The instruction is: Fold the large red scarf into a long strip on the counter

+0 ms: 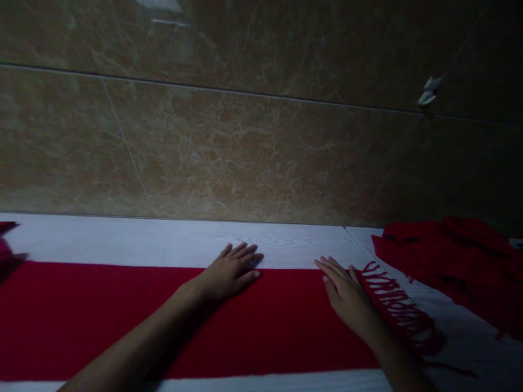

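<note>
Both: left hand (pixel 229 276) and right hand (pixel 348 298) flat, fingers slightly spread, gripping nothing
Fringed red scarf (pixel 281 321): beneath, left end cut off

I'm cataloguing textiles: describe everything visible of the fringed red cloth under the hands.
The red cloth looks like plain fabric, a long strip spread flat on a white, wood-grained surface. Stringy fringe lies loose at its right end; its left side leaves the picture. The left hand and right hand rest palm-down on it, reaching past its far edge.
</note>
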A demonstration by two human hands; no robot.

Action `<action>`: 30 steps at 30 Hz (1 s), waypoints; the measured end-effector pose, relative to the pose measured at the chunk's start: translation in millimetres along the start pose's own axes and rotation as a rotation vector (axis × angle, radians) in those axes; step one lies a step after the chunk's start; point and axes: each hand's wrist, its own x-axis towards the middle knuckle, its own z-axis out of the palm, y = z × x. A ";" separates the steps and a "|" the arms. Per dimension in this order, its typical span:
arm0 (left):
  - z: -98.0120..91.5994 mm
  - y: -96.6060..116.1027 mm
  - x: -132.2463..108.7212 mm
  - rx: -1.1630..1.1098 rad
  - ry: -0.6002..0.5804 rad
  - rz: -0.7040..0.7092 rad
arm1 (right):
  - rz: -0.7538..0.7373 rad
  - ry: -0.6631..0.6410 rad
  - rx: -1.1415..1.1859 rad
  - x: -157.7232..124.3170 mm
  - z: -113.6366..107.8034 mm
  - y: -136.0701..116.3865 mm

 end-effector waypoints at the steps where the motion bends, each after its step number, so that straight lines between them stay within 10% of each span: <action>1: -0.7 0.5 -0.4 -0.006 0.000 -0.001 | -0.003 -0.009 -0.003 -0.1 -0.4 -0.5; 30: -6.3 2.0 -5.6 -0.082 0.012 0.003 | -0.123 0.168 -0.007 12.5 5.1 19.8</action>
